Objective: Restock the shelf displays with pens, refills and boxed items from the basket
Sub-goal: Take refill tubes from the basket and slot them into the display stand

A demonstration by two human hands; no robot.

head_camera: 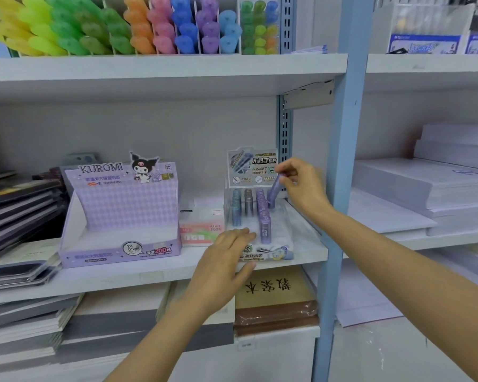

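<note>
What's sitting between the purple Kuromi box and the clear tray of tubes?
A small pink-and-white Fruit Soda box sits there, shown in the head view.

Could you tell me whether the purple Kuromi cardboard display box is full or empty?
Seemingly empty: the purple Kuromi cardboard display box shows only bare white tray floor.

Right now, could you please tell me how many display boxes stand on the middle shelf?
3: purple Kuromi box at left, small Fruit Soda box in the middle, clear refill display at right; others may hide behind.
</note>
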